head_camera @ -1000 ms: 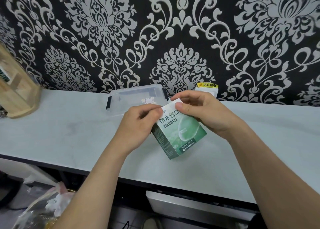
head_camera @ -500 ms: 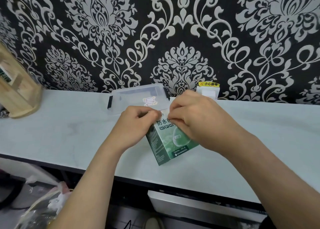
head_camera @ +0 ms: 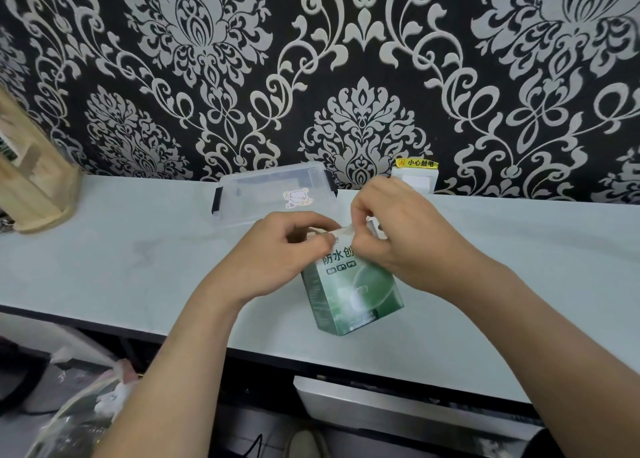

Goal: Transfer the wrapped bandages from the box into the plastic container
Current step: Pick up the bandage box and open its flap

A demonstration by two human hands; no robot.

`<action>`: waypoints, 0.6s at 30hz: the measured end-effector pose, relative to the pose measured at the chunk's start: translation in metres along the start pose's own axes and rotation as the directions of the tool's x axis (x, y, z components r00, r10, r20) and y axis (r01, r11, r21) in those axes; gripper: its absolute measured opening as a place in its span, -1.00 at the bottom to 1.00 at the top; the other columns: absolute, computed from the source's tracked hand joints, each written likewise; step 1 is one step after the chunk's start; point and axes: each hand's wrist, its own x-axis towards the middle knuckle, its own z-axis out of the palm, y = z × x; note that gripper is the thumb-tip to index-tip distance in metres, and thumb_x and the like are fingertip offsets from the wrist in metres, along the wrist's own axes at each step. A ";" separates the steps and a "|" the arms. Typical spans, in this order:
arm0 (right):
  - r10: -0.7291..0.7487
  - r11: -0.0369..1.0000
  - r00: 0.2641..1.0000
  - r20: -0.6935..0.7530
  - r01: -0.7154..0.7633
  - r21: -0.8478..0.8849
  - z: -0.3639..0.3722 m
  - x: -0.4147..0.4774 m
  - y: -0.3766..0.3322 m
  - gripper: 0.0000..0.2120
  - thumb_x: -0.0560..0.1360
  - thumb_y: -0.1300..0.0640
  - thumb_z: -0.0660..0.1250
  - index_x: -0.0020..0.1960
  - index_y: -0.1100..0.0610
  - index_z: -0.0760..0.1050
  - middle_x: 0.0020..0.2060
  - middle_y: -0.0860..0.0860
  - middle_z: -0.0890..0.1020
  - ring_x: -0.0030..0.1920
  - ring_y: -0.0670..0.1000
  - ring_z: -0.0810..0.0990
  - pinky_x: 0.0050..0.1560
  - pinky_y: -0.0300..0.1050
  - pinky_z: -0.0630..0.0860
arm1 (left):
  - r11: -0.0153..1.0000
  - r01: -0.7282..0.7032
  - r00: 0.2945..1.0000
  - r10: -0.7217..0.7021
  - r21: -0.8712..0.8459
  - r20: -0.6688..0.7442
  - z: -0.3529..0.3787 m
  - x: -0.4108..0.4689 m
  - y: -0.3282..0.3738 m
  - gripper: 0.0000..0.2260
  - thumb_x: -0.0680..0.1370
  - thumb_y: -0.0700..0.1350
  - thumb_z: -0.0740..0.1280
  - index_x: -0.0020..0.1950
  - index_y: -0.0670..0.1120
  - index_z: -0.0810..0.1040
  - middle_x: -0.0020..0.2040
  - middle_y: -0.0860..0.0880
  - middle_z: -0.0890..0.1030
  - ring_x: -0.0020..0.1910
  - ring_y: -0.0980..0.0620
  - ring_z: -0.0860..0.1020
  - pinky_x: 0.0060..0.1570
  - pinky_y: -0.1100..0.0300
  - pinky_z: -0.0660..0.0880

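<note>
1. Presently, the box (head_camera: 349,291) is held tilted on the counter (head_camera: 121,256). No wrapped bandages are seen, so they are judged to be inside the box.
2. The box's upper left corner is gripped by the left hand (head_camera: 273,253), fingers curled. This grip should be kept firm so that the box is not dragged.
3. The top flap (head_camera: 346,230) is pinched by the right hand (head_camera: 398,236) between thumb and fingertips. It should be lifted steadily away from the box, so that the card is not torn.
4. The plastic container (head_camera: 273,191) lies just behind the box. Whether its lid is latched cannot be told; this should be checked before anything is moved across.
</note>
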 end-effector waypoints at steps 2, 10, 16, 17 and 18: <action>0.108 0.976 0.994 0.025 -0.111 0.186 -0.002 -0.001 0.002 -0.91 0.43 0.11 0.24 -0.24 0.02 0.37 -0.17 -0.05 0.43 -0.15 -0.09 0.41 -0.18 -0.21 0.35 | 0.999 -0.044 0.999 0.044 0.016 -0.001 0.002 0.000 0.001 -0.77 0.35 0.08 0.35 -0.01 0.19 0.65 -0.08 0.12 0.69 -0.06 0.17 0.61 0.06 0.14 0.52; 0.159 0.982 0.985 0.063 -0.164 0.090 -0.011 -0.002 -0.005 -0.93 0.44 0.12 0.21 -0.21 0.04 0.35 -0.13 -0.01 0.45 -0.11 0.04 0.49 -0.11 -0.06 0.43 | 0.996 -0.091 0.994 0.092 0.016 -0.057 0.011 -0.005 0.014 -0.76 0.36 -0.03 0.50 -0.02 0.23 0.66 -0.09 0.17 0.69 -0.06 0.15 0.64 0.07 0.07 0.58; 0.078 0.997 0.997 -0.009 -0.078 0.001 -0.011 -0.004 -0.006 -0.93 0.53 0.08 0.20 -0.09 0.07 0.34 -0.07 0.02 0.40 -0.17 0.12 0.49 -0.12 0.11 0.45 | 0.983 -0.095 0.960 0.048 -0.158 -0.275 0.031 0.001 0.021 -0.91 0.42 -0.11 0.52 -0.12 0.07 0.72 -0.16 0.12 0.72 -0.08 0.14 0.66 0.09 0.02 0.57; 0.093 0.995 0.995 -0.035 -0.092 0.044 -0.009 -0.004 -0.003 -0.93 0.56 0.09 0.21 -0.06 0.07 0.35 -0.04 0.01 0.40 -0.12 0.10 0.50 -0.09 0.08 0.47 | 0.977 -0.093 0.953 0.033 -0.190 -0.300 0.033 0.002 0.022 -0.93 0.42 -0.12 0.51 -0.13 0.05 0.73 -0.18 0.11 0.72 -0.09 0.13 0.67 0.08 0.04 0.58; 0.125 0.985 0.991 -0.054 -0.117 0.129 -0.006 -0.004 0.000 -0.94 0.59 0.07 0.21 -0.01 0.05 0.37 0.00 -0.01 0.41 -0.04 0.06 0.51 -0.04 0.03 0.49 | 0.969 -0.094 0.946 0.015 -0.229 -0.323 0.036 0.002 0.022 -0.94 0.43 -0.13 0.51 -0.14 0.02 0.73 -0.19 0.09 0.72 -0.11 0.12 0.67 0.05 0.07 0.59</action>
